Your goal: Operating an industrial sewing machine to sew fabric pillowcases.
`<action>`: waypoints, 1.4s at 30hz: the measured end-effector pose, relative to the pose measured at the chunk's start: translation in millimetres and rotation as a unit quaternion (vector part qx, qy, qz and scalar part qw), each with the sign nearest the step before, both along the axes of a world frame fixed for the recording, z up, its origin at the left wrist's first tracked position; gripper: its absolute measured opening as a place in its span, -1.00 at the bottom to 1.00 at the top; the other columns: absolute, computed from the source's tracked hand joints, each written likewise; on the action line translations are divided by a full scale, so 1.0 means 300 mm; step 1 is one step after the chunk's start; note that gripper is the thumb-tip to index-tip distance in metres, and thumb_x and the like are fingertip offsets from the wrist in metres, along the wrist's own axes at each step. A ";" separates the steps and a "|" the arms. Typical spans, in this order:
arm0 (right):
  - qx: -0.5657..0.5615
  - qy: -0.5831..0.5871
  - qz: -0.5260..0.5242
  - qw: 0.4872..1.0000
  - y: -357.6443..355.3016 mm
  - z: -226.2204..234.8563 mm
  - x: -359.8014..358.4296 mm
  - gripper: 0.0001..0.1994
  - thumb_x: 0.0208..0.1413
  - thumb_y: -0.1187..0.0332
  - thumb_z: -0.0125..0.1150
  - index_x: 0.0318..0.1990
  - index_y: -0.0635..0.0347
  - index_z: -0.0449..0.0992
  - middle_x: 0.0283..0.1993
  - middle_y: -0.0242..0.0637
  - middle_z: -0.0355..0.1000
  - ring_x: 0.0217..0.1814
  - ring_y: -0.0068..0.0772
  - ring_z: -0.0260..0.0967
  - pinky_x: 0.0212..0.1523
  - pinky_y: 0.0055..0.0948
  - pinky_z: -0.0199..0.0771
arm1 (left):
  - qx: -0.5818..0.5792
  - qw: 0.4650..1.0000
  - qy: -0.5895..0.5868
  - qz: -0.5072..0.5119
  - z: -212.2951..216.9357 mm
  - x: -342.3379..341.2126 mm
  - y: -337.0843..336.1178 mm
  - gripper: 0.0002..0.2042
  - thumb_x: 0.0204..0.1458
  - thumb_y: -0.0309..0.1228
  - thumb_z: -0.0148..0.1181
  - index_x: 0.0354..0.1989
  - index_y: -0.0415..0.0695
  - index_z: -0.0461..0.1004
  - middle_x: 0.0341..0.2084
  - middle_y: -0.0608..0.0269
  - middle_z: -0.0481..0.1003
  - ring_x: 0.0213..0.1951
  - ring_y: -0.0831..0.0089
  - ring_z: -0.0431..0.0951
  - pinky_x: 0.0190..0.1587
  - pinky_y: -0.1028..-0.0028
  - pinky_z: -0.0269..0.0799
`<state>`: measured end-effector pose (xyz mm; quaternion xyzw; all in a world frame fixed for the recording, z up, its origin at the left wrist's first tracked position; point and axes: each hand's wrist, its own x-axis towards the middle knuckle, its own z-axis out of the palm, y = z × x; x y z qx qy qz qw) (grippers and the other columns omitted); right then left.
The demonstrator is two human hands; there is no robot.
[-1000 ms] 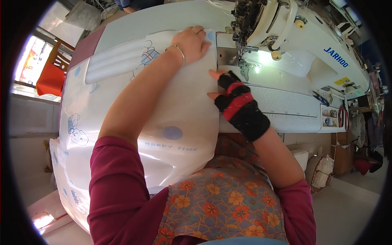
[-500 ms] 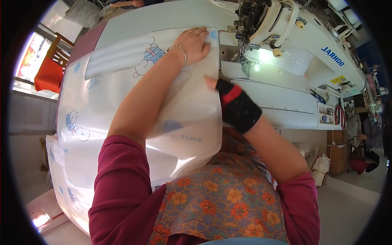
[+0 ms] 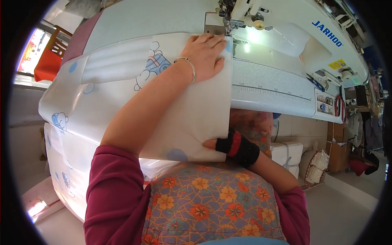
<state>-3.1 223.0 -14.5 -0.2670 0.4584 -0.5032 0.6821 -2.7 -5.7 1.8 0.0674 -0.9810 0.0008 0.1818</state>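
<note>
Since the earlier frame my right hand (image 3: 232,146) dropped to the white fabric's (image 3: 122,102) near edge.
Fabric spans the sewing table (image 3: 269,87); left hand (image 3: 204,55) spread flat steadies it beside the needle (image 3: 226,20); right thumb pinches its corner taut.

Here's the bench (image 3: 269,87), a pale speckled top with a printed ruler scale running along its near edge. Sitting on it at the far side, the white sewing machine (image 3: 302,32), its lamp throwing a bright patch on the surface under the arm. Spread across the left half of the bench lies the white fabric (image 3: 118,102), printed with blue cartoon figures and dots, its right edge running straight back toward the needle area, its near part spilling over the front edge. Over at the right end, a small tray (image 3: 324,102) set into the bench holds bobbins.
</note>
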 end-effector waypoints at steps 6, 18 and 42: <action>-0.033 -0.052 -0.023 0.998 -0.003 -0.082 -0.026 -0.39 -0.09 0.42 0.29 0.18 0.25 0.25 0.14 -0.20 0.33 0.16 -0.36 0.28 0.16 -0.34 0.31 | -0.006 1.000 -0.001 0.012 -0.006 -0.038 -0.006 -0.55 0.04 -0.23 -0.09 0.12 -0.09 0.31 0.16 0.30 0.28 0.18 0.31 0.22 0.18 0.22 0.14; -0.025 -0.085 -0.084 0.993 0.007 -0.016 -0.064 -0.37 -0.18 0.39 0.33 0.14 0.29 0.29 0.11 -0.08 0.34 0.09 -0.22 0.35 0.11 -0.31 0.36 | -0.014 1.000 0.000 0.019 -0.018 -0.071 -0.011 -0.56 0.05 -0.22 -0.09 0.10 -0.12 0.31 0.17 0.27 0.28 0.18 0.30 0.22 0.18 0.21 0.14; -0.115 0.146 -0.204 0.961 -0.047 0.076 0.060 -0.23 -0.24 0.13 0.41 0.13 0.34 0.23 0.00 -0.13 0.37 0.04 -0.24 0.38 0.05 -0.30 0.38 | -0.049 0.895 -0.049 0.440 -0.126 1.538 -0.958 -0.77 0.15 -0.28 -0.13 -0.18 -0.10 0.41 -0.18 0.03 0.47 -0.07 0.00 0.44 -0.02 0.15 0.38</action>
